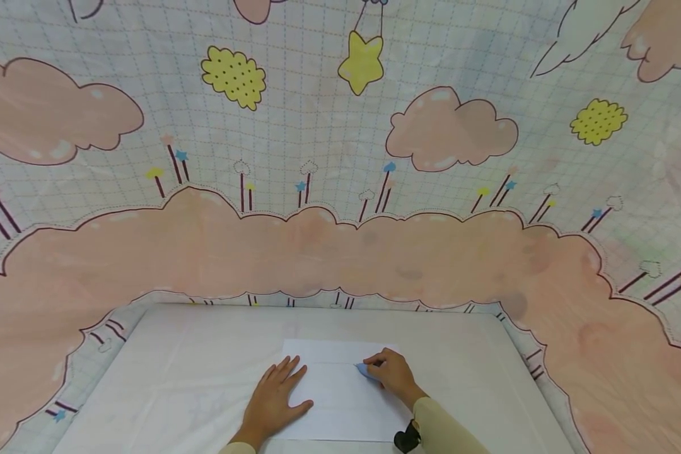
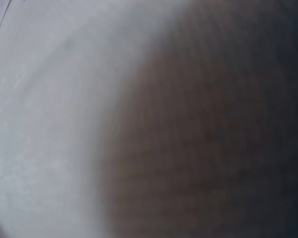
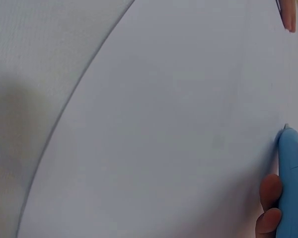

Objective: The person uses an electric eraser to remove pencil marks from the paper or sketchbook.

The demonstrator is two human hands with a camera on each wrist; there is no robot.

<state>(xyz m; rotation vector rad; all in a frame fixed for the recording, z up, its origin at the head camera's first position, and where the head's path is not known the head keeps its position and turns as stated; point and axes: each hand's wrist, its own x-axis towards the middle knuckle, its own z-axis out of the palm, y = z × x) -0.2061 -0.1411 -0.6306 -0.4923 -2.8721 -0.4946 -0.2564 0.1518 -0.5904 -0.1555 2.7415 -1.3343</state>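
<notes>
A white sheet of paper (image 1: 340,403) lies flat in front of me. My left hand (image 1: 275,397) rests on its left side, fingers spread and thumb pointing inward over the sheet. My right hand (image 1: 394,375) grips a thick blue pen-shaped tool (image 3: 292,183) with a small pointed tip, its body between thumb and fingers. In the head view the tip points left, right at the paper near the end of a faint line (image 1: 331,363) across the upper part. Fingertips (image 3: 288,20) of the left hand show at the top of the right wrist view. A blurred brown shape fills much of the left wrist view.
The paper lies on a white-covered table (image 1: 193,372) whose far edge runs below a printed cloth (image 1: 340,252) with clouds and stars. A black object (image 1: 407,437) sits at the right wrist, beside a pale sleeve (image 1: 445,429).
</notes>
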